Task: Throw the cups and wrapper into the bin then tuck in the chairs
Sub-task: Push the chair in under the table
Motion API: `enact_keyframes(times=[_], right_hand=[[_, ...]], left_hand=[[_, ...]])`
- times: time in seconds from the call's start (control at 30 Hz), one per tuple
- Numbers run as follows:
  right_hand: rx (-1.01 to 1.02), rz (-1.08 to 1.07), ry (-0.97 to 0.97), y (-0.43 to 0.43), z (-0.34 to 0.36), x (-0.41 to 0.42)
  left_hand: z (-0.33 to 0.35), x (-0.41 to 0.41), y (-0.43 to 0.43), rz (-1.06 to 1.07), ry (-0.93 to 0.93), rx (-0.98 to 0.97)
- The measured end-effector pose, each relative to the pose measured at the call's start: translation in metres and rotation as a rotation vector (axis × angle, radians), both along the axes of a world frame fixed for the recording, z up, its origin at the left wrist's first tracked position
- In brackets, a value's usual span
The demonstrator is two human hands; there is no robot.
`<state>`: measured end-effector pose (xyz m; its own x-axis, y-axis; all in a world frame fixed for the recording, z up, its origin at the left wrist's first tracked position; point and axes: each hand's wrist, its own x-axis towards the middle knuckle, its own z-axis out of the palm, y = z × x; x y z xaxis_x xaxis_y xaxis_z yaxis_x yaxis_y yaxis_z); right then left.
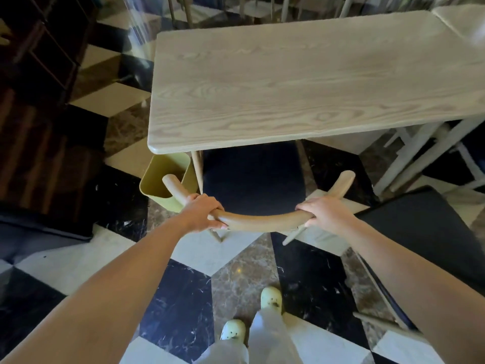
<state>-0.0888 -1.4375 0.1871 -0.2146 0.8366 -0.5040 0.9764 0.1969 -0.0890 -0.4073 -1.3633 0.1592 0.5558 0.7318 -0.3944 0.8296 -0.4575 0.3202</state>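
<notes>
A wooden chair with a curved backrest [259, 224] and dark seat [252, 177] faces the light wood table [288, 82]; the front of its seat sits under the table's near edge. My left hand [200, 212] grips the backrest's left part and my right hand [324, 212] grips its right part. A yellow-green bin [162, 179] stands on the floor by the table's near left corner, just left of the chair. No cups or wrapper show on the tabletop, and the bin's inside is mostly in shadow.
A second dark-seated chair [430, 232] stands at my right, away from the table. White table legs [409, 156] rise beyond it. A dark wooden cabinet [31, 101] fills the left. More chair legs [183, 9] stand behind the table. The floor is checkered tile.
</notes>
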Motion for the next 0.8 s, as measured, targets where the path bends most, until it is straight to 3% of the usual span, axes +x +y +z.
enact_keyframes(times=[0.63, 0.8], right_hand=[[0.027, 0.069, 0.235, 0.062, -0.026, 0.060], [0.003, 0.197, 0.196, 0.067, -0.031, 0.063]], left_hand=[[-0.004, 0.038, 0.035, 0.083, 0.061, -0.009], [-0.012, 0.034, 0.033, 0.099, 0.031, 0.014]])
